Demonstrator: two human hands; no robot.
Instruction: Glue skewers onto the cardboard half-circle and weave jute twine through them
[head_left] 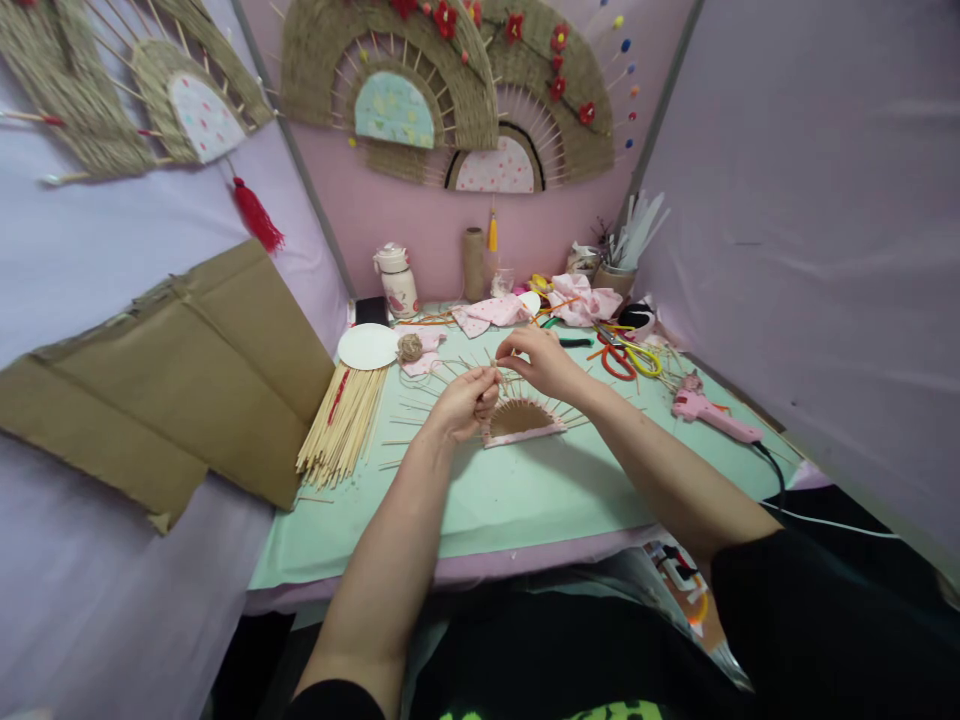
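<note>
In the head view, the half-round piece [520,418], a brown centre with a pink patterned edge, lies on the pale green table [510,515], its straight side toward the person, with thin sticks [397,442] fanning out from its curve. The left hand [469,402] is just beside it on the left, overlapping the spread of sticks in view; the fingers are curled closed, thumb against forefinger. The right hand [538,362] arches over the far side of the piece, palm down, its thumb and forefinger drawn together. The fingertips of both hands meet at a small pale bit [493,363] and are clamped on it; it is too small to tell whether it is twine or a stick's end. Whether either hand touches the half-round piece cannot be told. Left of the hands and farther back sits a twine ball [410,347] beside pink cloth [433,360]; farther left a white disc [367,346] covers the far ends of a stick bundle [343,425]. To the right of the right hand lie scissors [617,362] with red handles and, well apart, a pink glue gun [709,410]. Finished-looking fans [465,80] hang on the wall.
</note>
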